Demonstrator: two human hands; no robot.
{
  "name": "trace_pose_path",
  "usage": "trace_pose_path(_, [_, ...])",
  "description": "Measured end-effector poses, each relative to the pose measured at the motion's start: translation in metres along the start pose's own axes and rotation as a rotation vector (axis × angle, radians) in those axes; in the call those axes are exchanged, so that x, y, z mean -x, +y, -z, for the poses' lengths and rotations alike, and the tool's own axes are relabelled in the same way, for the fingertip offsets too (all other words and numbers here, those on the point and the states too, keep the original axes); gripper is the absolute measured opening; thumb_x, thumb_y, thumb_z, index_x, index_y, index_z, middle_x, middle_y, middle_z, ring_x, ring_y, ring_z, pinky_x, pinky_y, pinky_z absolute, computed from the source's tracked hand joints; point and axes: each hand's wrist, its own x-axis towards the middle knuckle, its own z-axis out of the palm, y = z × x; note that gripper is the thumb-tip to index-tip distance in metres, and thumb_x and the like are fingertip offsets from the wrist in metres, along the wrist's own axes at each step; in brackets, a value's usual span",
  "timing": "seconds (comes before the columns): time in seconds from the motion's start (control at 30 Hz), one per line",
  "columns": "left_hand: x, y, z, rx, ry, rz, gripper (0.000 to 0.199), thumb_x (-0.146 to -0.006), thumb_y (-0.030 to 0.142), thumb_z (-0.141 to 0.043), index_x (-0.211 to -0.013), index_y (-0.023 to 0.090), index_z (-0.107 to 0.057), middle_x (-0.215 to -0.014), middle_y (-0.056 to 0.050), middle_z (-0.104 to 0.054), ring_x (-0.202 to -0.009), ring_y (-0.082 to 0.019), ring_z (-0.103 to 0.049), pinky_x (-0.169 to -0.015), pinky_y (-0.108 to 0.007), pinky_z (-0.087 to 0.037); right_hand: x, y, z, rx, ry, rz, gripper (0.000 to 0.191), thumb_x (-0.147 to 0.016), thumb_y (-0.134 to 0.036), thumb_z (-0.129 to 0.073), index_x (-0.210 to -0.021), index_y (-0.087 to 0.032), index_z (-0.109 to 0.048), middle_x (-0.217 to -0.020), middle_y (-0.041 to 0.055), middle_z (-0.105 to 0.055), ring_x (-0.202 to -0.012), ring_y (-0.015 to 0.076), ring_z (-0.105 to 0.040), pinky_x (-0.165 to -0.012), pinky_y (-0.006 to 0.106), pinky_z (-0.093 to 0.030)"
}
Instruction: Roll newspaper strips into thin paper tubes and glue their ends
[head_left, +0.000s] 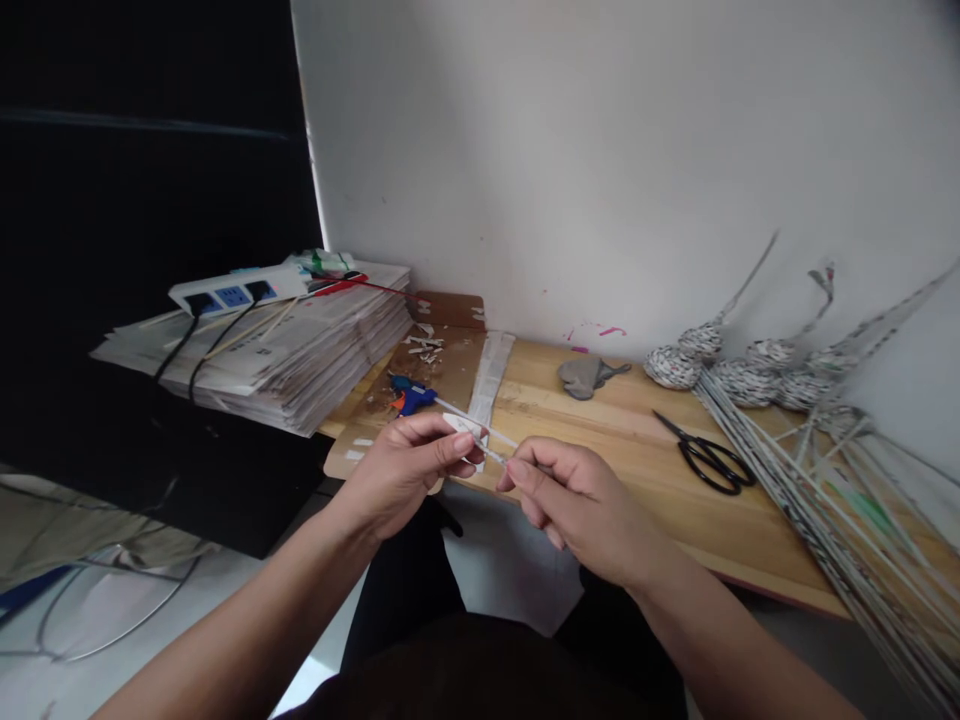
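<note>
My left hand (416,462) pinches a small white rounded piece of paper (463,426) between thumb and fingers. A thin pale paper strip (491,454) runs from it to my right hand (559,487), whose thumb and forefinger are closed on the strip's other end. Both hands are held above the front edge of the wooden table (600,440). Just beyond my left hand lies a blue glue gun (414,397) with an orange trigger, on a brown cardboard sheet (450,375). A long white stick (454,408) reaches from the gun towards my right hand.
Black-handled scissors (709,460) and a grey cloth-like bundle (589,377) lie on the table. Rolled paper sticks (795,500) stretch across the right side, before several woven paper gourds (671,366). At left, a power strip (236,292) rests on a paper stack (300,350).
</note>
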Motion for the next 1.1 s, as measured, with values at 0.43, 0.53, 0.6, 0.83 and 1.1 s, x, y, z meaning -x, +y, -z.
trace_pose_path(0.43, [-0.002, -0.013, 0.0, 0.01, 0.02, 0.021, 0.01, -0.071, 0.024, -0.079, -0.074, 0.015, -0.076, -0.074, -0.005, -0.071, -0.07, -0.013, -0.065, -0.065, -0.023, -0.051, -0.009, 0.025, 0.005, -0.381, -0.227, -0.226, 0.035, -0.09, -0.052, -0.051, -0.083, -0.019, -0.058, -0.049, -0.0091, -0.044, -0.032, 0.0043, -0.029, -0.031, 0.017, -0.019])
trace_pose_path(0.53, [-0.002, -0.016, 0.002, 0.01, 0.032, 0.022, 0.01, -0.073, 0.024, -0.078, -0.076, 0.015, -0.076, -0.073, -0.005, -0.071, -0.07, -0.013, -0.064, -0.064, -0.022, -0.051, -0.005, 0.023, 0.0, -0.081, -0.077, -0.075, 0.033, -0.092, -0.05, -0.047, -0.083, -0.02, -0.058, -0.055, -0.0066, -0.047, -0.04, 0.0063, -0.038, -0.039, 0.019, -0.026])
trace_pose_path(0.6, [-0.002, -0.018, 0.004, 0.008, 0.043, 0.014, 0.009, -0.074, 0.024, -0.077, -0.077, 0.016, -0.076, -0.074, -0.005, -0.071, -0.07, -0.012, -0.064, -0.064, -0.021, -0.05, -0.002, 0.02, -0.004, 0.196, 0.066, 0.106, 0.029, -0.093, -0.044, -0.049, -0.079, -0.021, -0.058, -0.06, -0.0045, -0.051, -0.05, 0.0083, -0.044, -0.048, 0.022, -0.031])
trace_pose_path(0.83, [-0.003, -0.024, 0.003, -0.013, 0.074, -0.008, 0.007, -0.074, 0.022, -0.077, -0.08, 0.017, -0.077, -0.074, -0.003, -0.071, -0.069, -0.011, -0.064, -0.064, -0.02, -0.051, 0.002, 0.021, -0.009, 0.56, 0.166, 0.286, 0.025, -0.098, -0.032, -0.042, -0.081, -0.022, -0.057, -0.07, -0.0018, -0.058, -0.06, 0.0113, -0.047, -0.06, 0.026, -0.033])
trace_pose_path(1.1, [-0.005, -0.026, 0.004, 0.033, 0.048, 0.027, 0.01, -0.07, 0.02, -0.08, -0.079, 0.017, -0.077, -0.08, -0.003, -0.072, -0.068, -0.01, -0.065, -0.064, -0.02, -0.052, 0.0, 0.025, -0.001, 0.228, -0.002, 0.097, 0.031, -0.098, -0.04, -0.043, -0.081, -0.02, -0.062, -0.059, -0.0039, -0.051, -0.053, 0.0091, -0.047, -0.053, 0.023, -0.034])
